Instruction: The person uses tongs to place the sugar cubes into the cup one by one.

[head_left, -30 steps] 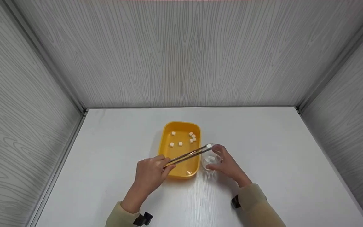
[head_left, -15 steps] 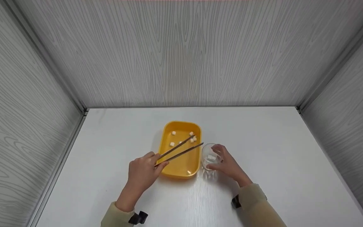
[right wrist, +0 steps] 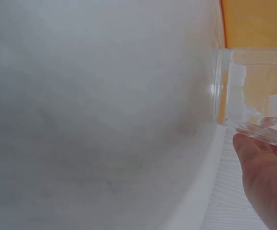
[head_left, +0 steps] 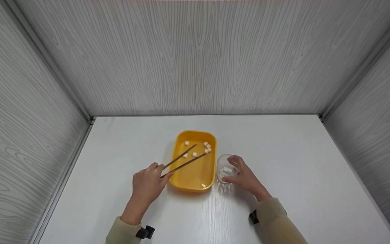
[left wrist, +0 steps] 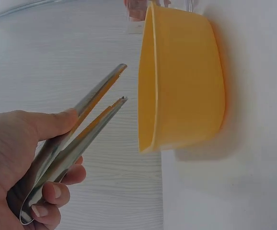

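In the head view my left hand grips metal tongs that reach over a yellow tray. The tong tips stand apart with nothing between them, as the left wrist view also shows for the tongs beside the tray wall. Several small white cubes lie in the tray, some clustered at its far right. Just right of the tray, my right hand holds a clear glass with thumb and fingers round its side. White cubes show inside the glass.
A white tabletop bears the tray and glass. Grey wood-grain panels enclose it at the back and both sides. Each wrist carries a small black device by the sleeve.
A white cube was between the tong tips over the glass; the tips have spread and released it. My left hand has drawn back left with the tongs, over the tray. The right hand stays.
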Available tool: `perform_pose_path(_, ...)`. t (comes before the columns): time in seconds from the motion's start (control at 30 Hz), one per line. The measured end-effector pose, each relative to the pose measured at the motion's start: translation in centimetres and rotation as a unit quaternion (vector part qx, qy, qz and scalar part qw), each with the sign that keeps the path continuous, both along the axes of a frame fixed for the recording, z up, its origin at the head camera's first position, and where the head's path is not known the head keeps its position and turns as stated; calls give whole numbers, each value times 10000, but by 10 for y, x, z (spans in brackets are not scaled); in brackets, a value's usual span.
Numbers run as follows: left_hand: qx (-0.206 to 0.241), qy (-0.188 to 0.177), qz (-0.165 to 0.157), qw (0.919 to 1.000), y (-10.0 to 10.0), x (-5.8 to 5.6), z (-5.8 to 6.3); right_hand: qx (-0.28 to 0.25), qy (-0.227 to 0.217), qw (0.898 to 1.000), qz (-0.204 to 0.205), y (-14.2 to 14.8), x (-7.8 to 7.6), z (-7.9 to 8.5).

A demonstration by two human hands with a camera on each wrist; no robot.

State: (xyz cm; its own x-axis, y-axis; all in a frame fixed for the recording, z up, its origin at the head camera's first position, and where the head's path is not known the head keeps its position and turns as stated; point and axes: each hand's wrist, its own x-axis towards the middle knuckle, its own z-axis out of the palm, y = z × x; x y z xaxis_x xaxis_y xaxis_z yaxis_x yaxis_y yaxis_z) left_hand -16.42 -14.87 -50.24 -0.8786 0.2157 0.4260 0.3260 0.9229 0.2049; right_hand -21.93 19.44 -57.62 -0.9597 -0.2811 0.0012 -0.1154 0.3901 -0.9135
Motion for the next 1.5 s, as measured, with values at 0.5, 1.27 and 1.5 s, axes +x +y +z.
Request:
perform_pose_path(0.5,-320,-131,316,9989,4,4,-2,98,-94,9999,-39,0,0,0)
perform_pose_path(1.27,-467,-921,876,9908,21,-2,0,79,-102,9999,-110,-8,12,25)
perform_pose_path(1.5,-585,-886,908,9902,25,-2,-1,-14,38,10000,63,-7,14,30)
